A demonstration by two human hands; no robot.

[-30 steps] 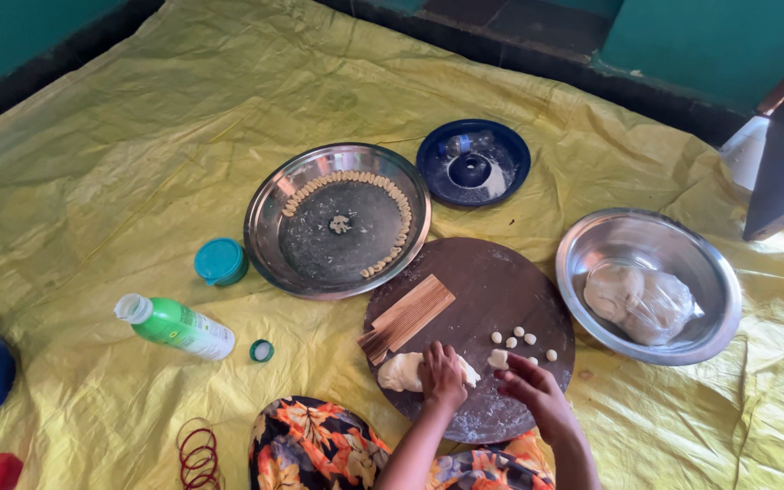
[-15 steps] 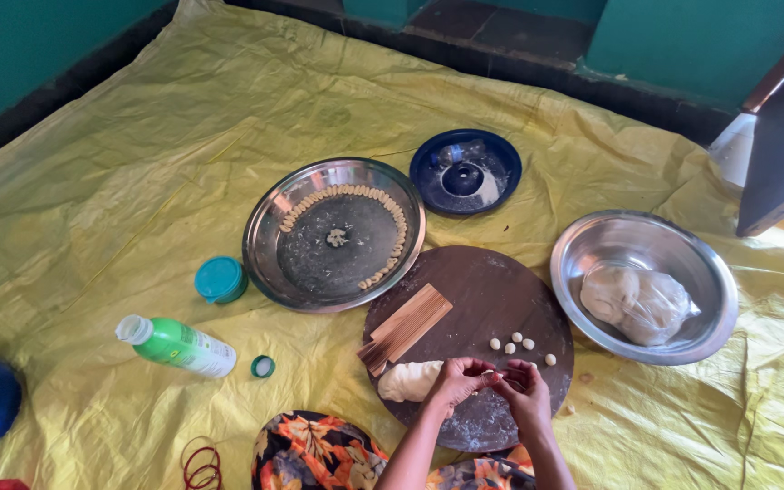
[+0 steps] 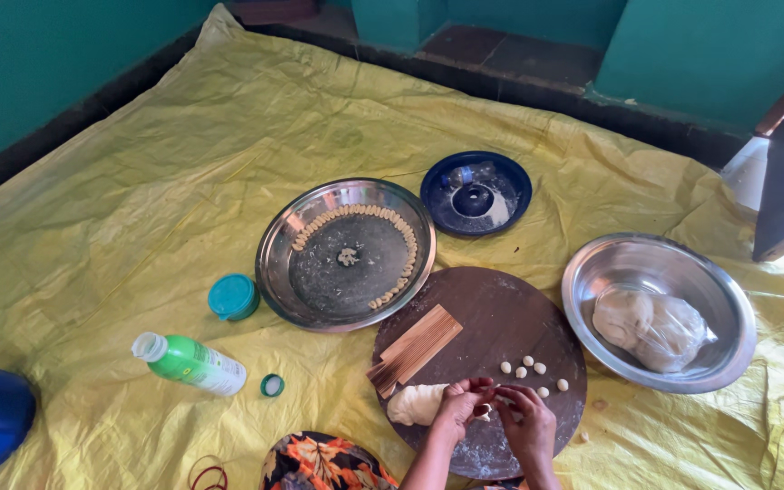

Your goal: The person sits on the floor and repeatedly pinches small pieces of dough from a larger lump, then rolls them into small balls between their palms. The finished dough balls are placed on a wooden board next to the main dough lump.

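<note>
My left hand (image 3: 458,408) and my right hand (image 3: 528,419) meet over the near part of a round dark wooden board (image 3: 492,313), fingertips pinched together on a small bit of dough. A lump of pale dough (image 3: 413,405) lies on the board just left of my left hand. Several small dough balls (image 3: 530,369) sit on the board just beyond my fingers. A ridged wooden comb-like paddle (image 3: 415,349) lies on the board's left side.
A steel plate (image 3: 347,252) holds a ring of shaped dough pieces. A steel bowl (image 3: 657,310) at right holds bagged dough. A blue dish (image 3: 475,193) sits behind. A green bottle (image 3: 191,363), its cap (image 3: 271,385) and a teal lid (image 3: 233,297) lie left on the yellow sheet.
My hands came off the board and joined, pinching a bit of dough between the fingertips. The view shifted slightly.
</note>
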